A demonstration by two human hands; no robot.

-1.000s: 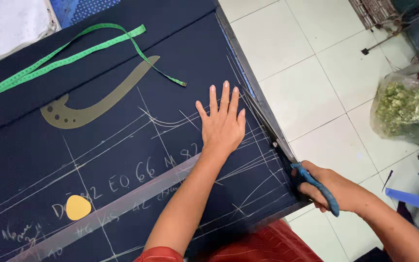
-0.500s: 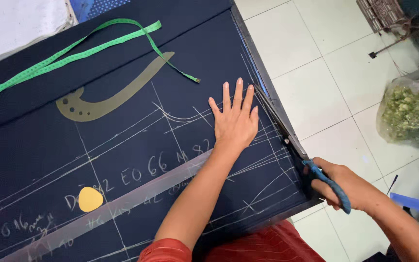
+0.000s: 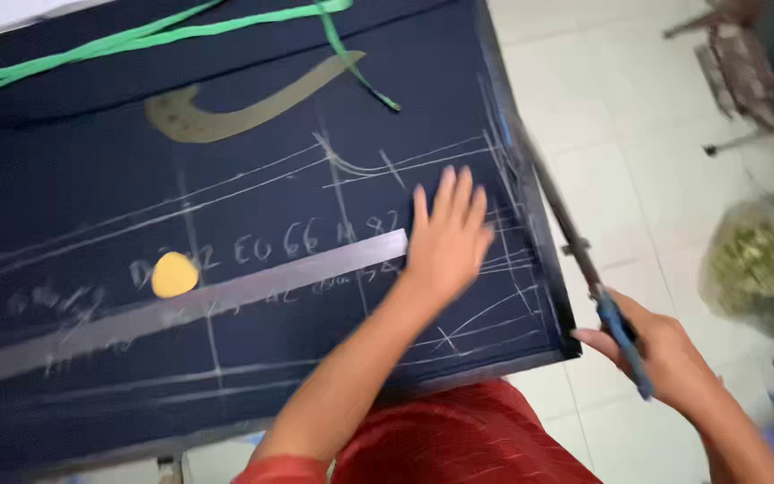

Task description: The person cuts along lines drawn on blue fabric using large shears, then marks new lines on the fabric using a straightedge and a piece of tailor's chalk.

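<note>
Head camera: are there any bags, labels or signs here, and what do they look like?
Clear plastic bag: on the floor at the right edge, bulging, filled with yellow-green bits.
Chalk writing: pale marks across the dark blue cloth, beside the left hand.
No labels, signs or screens show.

Soft, even daylight fills the room; the pale floor tiles (image 3: 638, 170) right of the dark cloth (image 3: 253, 206) glare almost white. Shadows are faint. Motion blur smears everything, worst on both hands and the chalk lines beside them.
</note>
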